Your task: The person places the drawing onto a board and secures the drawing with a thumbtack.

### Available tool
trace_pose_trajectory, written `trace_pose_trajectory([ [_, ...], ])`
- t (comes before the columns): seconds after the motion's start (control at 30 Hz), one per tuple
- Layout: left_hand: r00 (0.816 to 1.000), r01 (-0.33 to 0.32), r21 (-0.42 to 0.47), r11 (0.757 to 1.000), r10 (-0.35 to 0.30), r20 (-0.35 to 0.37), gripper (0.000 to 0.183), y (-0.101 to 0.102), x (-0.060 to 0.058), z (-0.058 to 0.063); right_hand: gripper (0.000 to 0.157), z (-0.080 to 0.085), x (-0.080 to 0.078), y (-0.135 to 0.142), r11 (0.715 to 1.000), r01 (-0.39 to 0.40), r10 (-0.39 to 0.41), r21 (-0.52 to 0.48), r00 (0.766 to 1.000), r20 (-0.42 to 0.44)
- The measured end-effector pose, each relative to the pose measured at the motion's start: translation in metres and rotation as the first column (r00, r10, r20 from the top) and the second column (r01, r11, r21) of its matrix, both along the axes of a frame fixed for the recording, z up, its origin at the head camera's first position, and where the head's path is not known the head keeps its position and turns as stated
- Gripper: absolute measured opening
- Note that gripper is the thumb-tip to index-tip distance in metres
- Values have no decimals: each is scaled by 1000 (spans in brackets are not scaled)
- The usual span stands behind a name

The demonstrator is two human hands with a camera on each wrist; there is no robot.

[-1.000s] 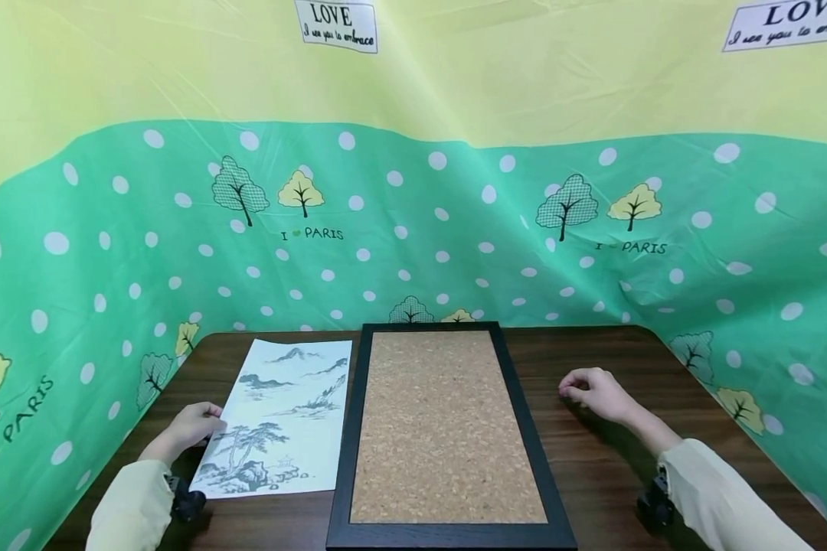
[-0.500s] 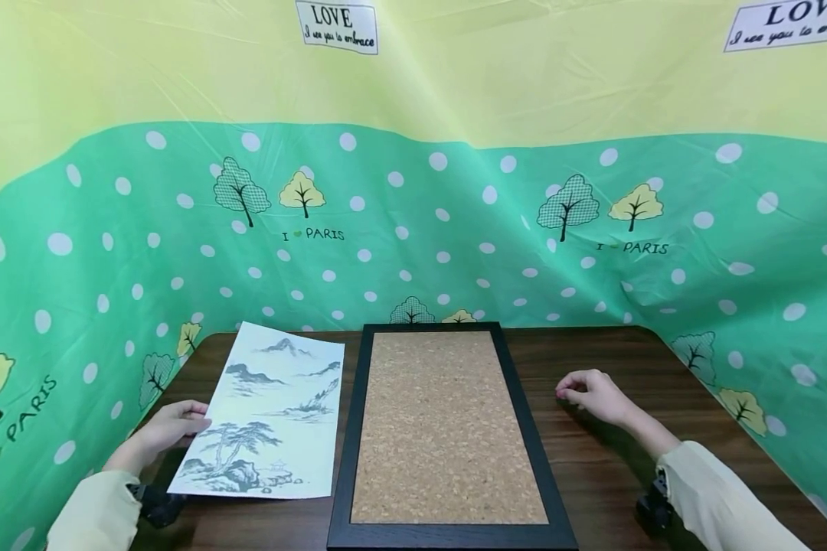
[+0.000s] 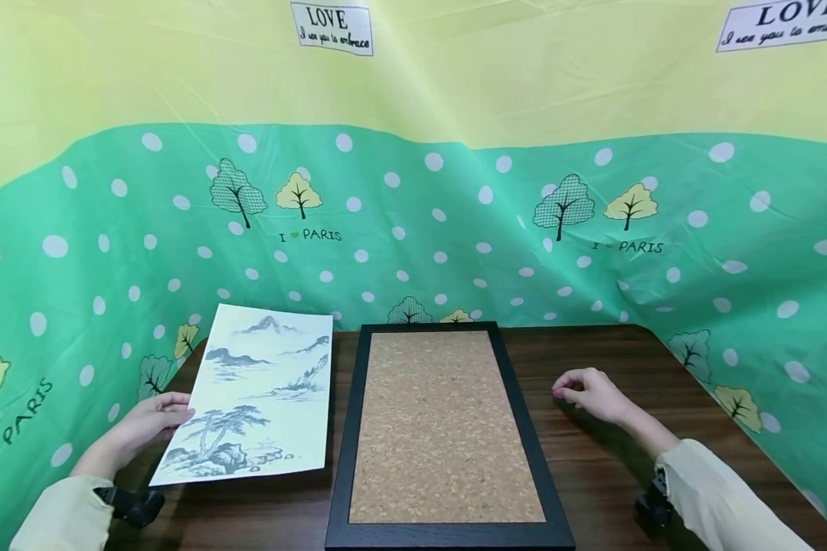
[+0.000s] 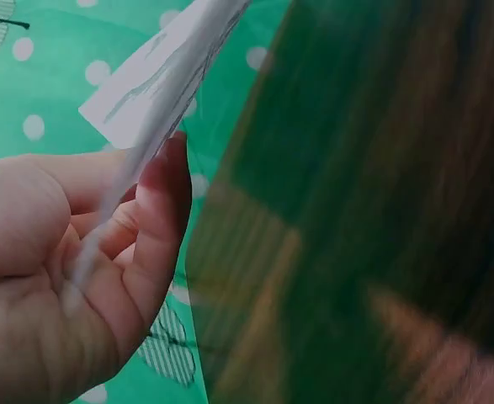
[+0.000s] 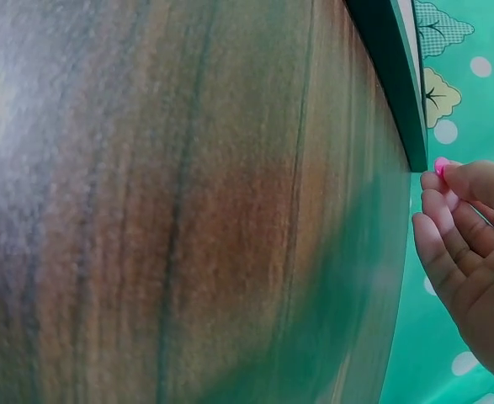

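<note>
My left hand (image 3: pixel 141 428) pinches the left edge of a white sheet of paper (image 3: pixel 248 390) printed with a grey ink landscape. The sheet is raised off the table and tilted. In the left wrist view the paper (image 4: pixel 150 88) appears nearly edge-on, between the thumb and fingers of the left hand (image 4: pixel 70 252). A cork board (image 3: pixel 448 428) with a black frame lies to the right of the sheet. Right of the board, my right hand (image 3: pixel 599 394) pinches a small pink push pin (image 5: pixel 441 167) between thumb and forefinger, mostly hidden by the fingertips.
The dark wooden table (image 3: pixel 593 467) carries the board at its middle. A green and yellow patterned cloth (image 3: pixel 413 214) hangs behind and beside the table. Each wrist wears a black camera, such as the left one (image 3: pixel 132 505).
My left hand has lifted the sheet off the table and carried it left, raising it and tilting it. The right hand and the cork board have stayed in place.
</note>
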State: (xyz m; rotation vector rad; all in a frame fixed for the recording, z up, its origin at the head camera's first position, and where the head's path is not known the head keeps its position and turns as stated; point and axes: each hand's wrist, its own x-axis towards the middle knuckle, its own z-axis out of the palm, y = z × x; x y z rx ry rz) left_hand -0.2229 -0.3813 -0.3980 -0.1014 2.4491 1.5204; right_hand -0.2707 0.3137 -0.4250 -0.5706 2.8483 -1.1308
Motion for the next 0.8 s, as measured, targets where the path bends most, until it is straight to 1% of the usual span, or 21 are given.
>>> trace_pose_trajectory([
  [0.07,1000,12,19,1000,-12,-9,41,5,0,3,11,0,-1,0,1000,-3,3,6,1000,-1],
  [0.13,1000,12,36,999,-12,-10,41,14,-1,6,11,1,-1,0,1000,0,0,8,1000,-3],
  [0.2,1000,8,46,999,-7,-9,41,24,-3,8,11,2,-2,-1,1000,-14,14,9,1000,-9],
  [0.27,1000,14,50,999,-14,-5,40,36,-4,9,12,2,-2,-2,1000,-23,23,4,1000,-10],
  [0.4,1000,7,53,999,-7,15,39,63,-8,10,13,3,-3,-4,999,-37,37,-10,999,-4],
  [0.53,999,-14,103,995,10,40,39,92,-9,12,12,4,-3,-7,999,-29,29,-21,1000,-4],
  [0.57,999,-24,125,992,18,45,39,100,-9,11,13,5,-2,-8,999,-29,29,-23,1000,-7],
  [0.7,999,-26,187,982,20,35,36,125,-8,8,13,6,-1,-12,999,-36,35,-28,999,-20],
  [0.8,999,-31,194,980,26,26,34,141,-6,5,13,7,0,-14,999,-39,38,-32,999,-20],
])
